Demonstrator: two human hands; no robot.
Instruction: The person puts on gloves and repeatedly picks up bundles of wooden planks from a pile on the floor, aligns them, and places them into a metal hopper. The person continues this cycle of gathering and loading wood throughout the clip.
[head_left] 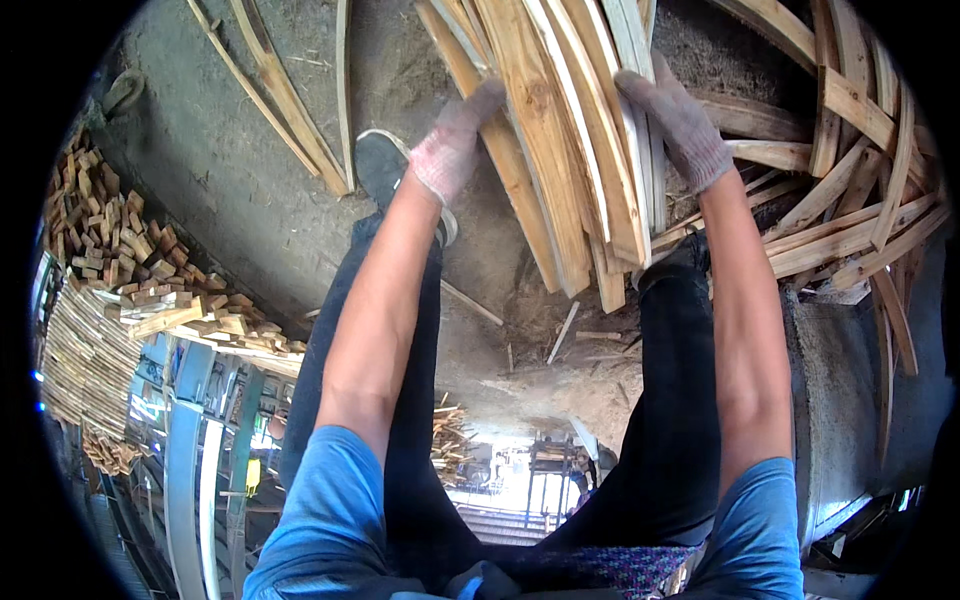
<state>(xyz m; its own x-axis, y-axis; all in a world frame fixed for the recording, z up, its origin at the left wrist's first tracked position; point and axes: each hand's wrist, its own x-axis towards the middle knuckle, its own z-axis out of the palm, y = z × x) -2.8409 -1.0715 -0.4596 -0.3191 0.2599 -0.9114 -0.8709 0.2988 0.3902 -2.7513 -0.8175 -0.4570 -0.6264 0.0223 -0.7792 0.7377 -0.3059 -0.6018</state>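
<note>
A person's 2 gloved hands grip a bundle of long wooden slats [560, 130] held over the dusty floor [200, 190]: the left hand [455, 145] curls around its left edge, the right hand [680, 120] clamps its right edge. Loose slats [850, 220] pile at right; small wood blocks [140, 270] heap at left.

- Left grip [452, 145]: worn knitted work glove, grey with pinkish cuff.
- Right grip [678, 120]: matching grey knitted glove.
- Short blue sleeves [318, 500].
- Dark trousers [665, 400].
- Dark shoe [385, 165], pale sole.
</note>
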